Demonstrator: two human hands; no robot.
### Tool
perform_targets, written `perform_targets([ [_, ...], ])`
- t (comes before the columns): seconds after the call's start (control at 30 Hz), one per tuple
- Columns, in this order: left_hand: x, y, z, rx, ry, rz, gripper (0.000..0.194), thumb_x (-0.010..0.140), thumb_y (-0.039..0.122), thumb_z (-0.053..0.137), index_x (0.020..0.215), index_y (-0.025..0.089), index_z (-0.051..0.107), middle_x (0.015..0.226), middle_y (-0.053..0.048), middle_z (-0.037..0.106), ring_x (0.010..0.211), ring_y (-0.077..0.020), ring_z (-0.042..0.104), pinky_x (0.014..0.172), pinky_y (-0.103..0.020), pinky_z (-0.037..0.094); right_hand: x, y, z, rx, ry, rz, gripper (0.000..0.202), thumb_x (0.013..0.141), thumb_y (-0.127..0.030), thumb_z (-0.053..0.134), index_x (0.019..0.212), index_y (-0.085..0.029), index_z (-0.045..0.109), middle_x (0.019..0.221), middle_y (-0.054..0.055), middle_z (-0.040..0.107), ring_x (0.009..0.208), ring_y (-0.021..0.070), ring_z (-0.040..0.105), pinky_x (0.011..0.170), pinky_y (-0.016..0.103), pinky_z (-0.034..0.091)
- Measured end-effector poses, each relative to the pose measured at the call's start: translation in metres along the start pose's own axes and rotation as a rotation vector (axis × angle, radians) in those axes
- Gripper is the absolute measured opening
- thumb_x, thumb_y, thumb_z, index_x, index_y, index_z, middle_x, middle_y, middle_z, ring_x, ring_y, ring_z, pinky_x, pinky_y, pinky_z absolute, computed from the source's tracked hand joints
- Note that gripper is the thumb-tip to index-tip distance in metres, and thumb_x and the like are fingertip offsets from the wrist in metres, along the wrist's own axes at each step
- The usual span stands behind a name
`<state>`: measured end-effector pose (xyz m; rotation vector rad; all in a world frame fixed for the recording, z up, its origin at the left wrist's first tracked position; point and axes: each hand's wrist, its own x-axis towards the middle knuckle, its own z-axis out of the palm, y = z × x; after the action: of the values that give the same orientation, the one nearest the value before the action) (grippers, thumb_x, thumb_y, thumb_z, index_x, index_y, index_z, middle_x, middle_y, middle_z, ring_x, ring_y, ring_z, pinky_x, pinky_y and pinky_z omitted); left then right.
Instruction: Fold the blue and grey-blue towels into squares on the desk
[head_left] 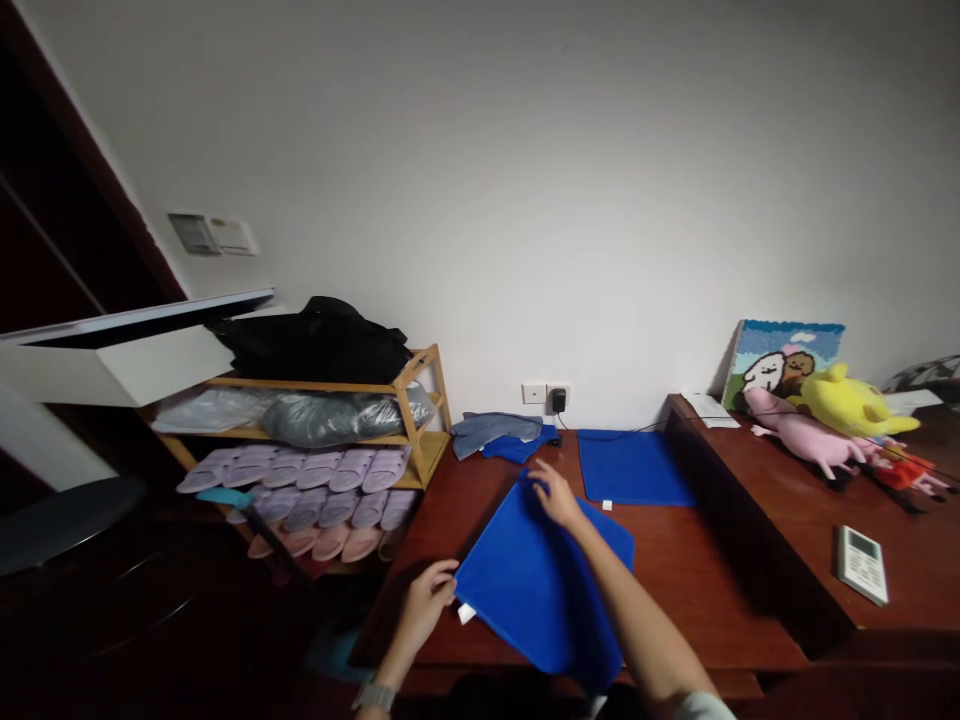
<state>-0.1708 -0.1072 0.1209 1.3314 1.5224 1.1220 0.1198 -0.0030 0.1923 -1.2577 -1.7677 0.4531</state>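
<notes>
A blue cloth (536, 570) lies slantwise over the front of the wooden table, partly bunched and hanging near the front edge. My left hand (431, 600), with a watch on the wrist, pinches its left corner beside a small white tag (466, 613). At the far corner, my right hand (553, 495) has its fingers closed on the cloth's edge, and the forearm crosses over the fabric. A second blue cloth (634, 466) lies flat behind, against the wall, with its own white tag. Crumpled grey-blue cloth (491, 432) rests at the back left of the table.
To the left stands a wooden rack (424, 440) with slippers (330, 470) and a black bag (322, 340). A raised desk (787, 560) on the right holds plush toys (810, 435), a picture (787, 355) and a white remote-like device (862, 563). A plugged-in charger (559, 400) trails a cable.
</notes>
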Motion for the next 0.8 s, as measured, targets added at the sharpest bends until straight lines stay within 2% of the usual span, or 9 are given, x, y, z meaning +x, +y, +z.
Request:
perform_targets([
  [0.07, 0.002, -0.043, -0.005, 0.082, 0.035, -0.056, 0.052, 0.059, 0.066, 0.067, 0.084, 0.02, 0.072, 0.074, -0.008, 0.078, 0.064, -0.0268, 0.074, 0.065, -0.039, 0.061, -0.044, 0.017, 0.033, 0.027, -0.1, 0.056, 0.032, 0.092, -0.025, 0.05, 0.109, -0.02, 0.077, 0.138, 0.013, 0.067, 0.13, 0.0262, 0.062, 0.112, 0.045, 0.048],
  [0.13, 0.001, -0.069, -0.01, 0.164, 0.049, -0.069, 0.044, 0.066, 0.06, 0.062, 0.085, 0.022, 0.072, 0.081, -0.008, 0.08, 0.07, -0.0264, 0.075, 0.07, -0.037, 0.061, -0.095, 0.04, 0.046, 0.023, -0.138, 0.119, 0.037, 0.097, -0.03, 0.043, 0.112, -0.022, 0.076, 0.141, 0.011, 0.065, 0.131, 0.0261, 0.061, 0.114, 0.046, 0.047],
  [0.23, 0.0, -0.079, -0.018, 0.297, 0.03, -0.047, 0.03, 0.074, 0.044, 0.056, 0.09, 0.024, 0.072, 0.093, -0.007, 0.082, 0.087, -0.0258, 0.078, 0.08, -0.034, 0.06, -0.162, 0.079, 0.03, -0.11, -0.069, 0.233, 0.042, 0.098, -0.034, 0.039, 0.115, -0.023, 0.077, 0.14, 0.011, 0.065, 0.133, 0.0283, 0.059, 0.117, 0.049, 0.044],
  [0.33, -0.001, -0.072, -0.02, 0.435, 0.008, -0.019, 0.021, 0.08, 0.029, 0.053, 0.089, 0.026, 0.071, 0.096, -0.004, 0.082, 0.096, -0.0227, 0.077, 0.086, -0.03, 0.057, -0.199, 0.107, -0.001, -0.306, -0.032, 0.326, 0.048, 0.099, -0.036, 0.036, 0.123, -0.021, 0.075, 0.144, 0.012, 0.063, 0.139, 0.0302, 0.053, 0.121, 0.051, 0.038],
  [0.43, -0.004, -0.066, -0.017, 0.574, -0.012, -0.025, 0.016, 0.084, 0.022, 0.052, 0.085, 0.027, 0.067, 0.093, -0.001, 0.08, 0.095, -0.0196, 0.076, 0.082, -0.025, 0.053, -0.204, 0.121, -0.021, -0.443, -0.129, 0.376, 0.052, 0.101, -0.04, 0.035, 0.138, -0.023, 0.066, 0.152, 0.008, 0.056, 0.147, 0.029, 0.044, 0.126, 0.052, 0.029],
  [0.53, -0.013, -0.063, -0.012, 0.693, -0.051, -0.036, 0.015, 0.087, 0.02, 0.052, 0.084, 0.027, 0.064, 0.087, 0.001, 0.077, 0.09, -0.0182, 0.075, 0.075, -0.023, 0.049, -0.185, 0.123, -0.024, -0.526, -0.268, 0.395, 0.056, 0.102, -0.04, 0.033, 0.154, -0.024, 0.049, 0.163, 0.005, 0.041, 0.154, 0.0274, 0.031, 0.128, 0.051, 0.021],
  [0.6, -0.021, -0.062, -0.009, 0.73, -0.056, -0.03, 0.014, 0.088, 0.02, 0.052, 0.084, 0.028, 0.063, 0.085, 0.002, 0.075, 0.085, -0.0175, 0.075, 0.072, -0.022, 0.048, -0.167, 0.121, -0.023, -0.553, -0.337, 0.419, 0.059, 0.102, -0.035, 0.03, 0.159, -0.022, 0.041, 0.166, 0.004, 0.035, 0.156, 0.027, 0.025, 0.128, 0.05, 0.019],
  [0.7, -0.032, -0.063, -0.006, 0.724, -0.019, 0.049, 0.014, 0.087, 0.021, 0.051, 0.084, 0.028, 0.063, 0.084, 0.001, 0.074, 0.084, -0.0178, 0.073, 0.076, -0.024, 0.05, -0.152, 0.117, -0.02, -0.55, -0.35, 0.432, 0.061, 0.101, -0.025, 0.026, 0.161, -0.02, 0.035, 0.167, 0.004, 0.032, 0.157, 0.0256, 0.023, 0.128, 0.048, 0.019],
  [0.8, -0.039, -0.068, -0.005, 0.734, 0.014, 0.156, 0.016, 0.088, 0.024, 0.048, 0.082, 0.029, 0.063, 0.081, -0.001, 0.073, 0.083, -0.0206, 0.072, 0.079, -0.028, 0.051, -0.162, 0.112, -0.014, -0.525, -0.305, 0.412, 0.061, 0.104, -0.035, 0.024, 0.162, -0.021, 0.032, 0.168, 0.004, 0.029, 0.157, 0.0246, 0.022, 0.128, 0.047, 0.019],
])
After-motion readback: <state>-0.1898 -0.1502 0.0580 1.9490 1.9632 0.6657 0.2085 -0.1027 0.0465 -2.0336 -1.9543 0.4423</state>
